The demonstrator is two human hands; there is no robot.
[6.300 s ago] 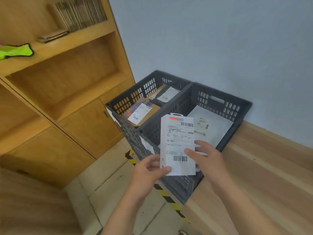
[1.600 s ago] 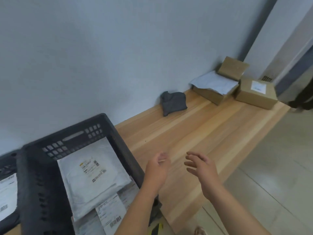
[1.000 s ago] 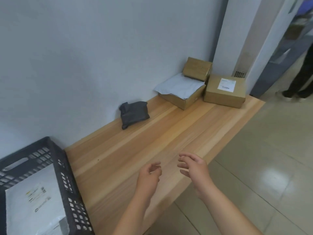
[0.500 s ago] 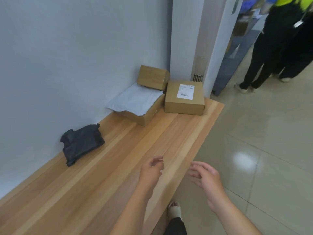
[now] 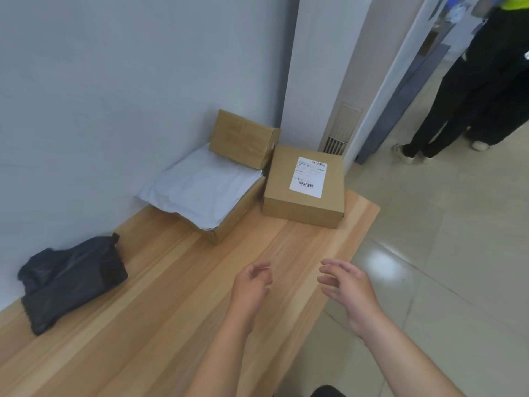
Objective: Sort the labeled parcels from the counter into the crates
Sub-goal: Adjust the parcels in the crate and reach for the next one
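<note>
Wooden counter (image 5: 177, 305), both hands empty over its near edge.
Left hand (image 5: 252, 285) and right hand (image 5: 347, 285) loosely open, gripping nothing. Labelled cardboard box (image 5: 305, 184) at counter's far end: white label, two barcodes, print too small to read. Just left of it, white mailer (image 5: 200, 186) on a flat box, brown parcel (image 5: 243, 138) behind. Black bag (image 5: 71, 279) further left by the wall.

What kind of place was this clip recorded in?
Probably a parcel sorting or pickup room: a labeled cardboard box, a white mailer bag and a black bagged parcel sit on a wooden counter against the wall.
</note>
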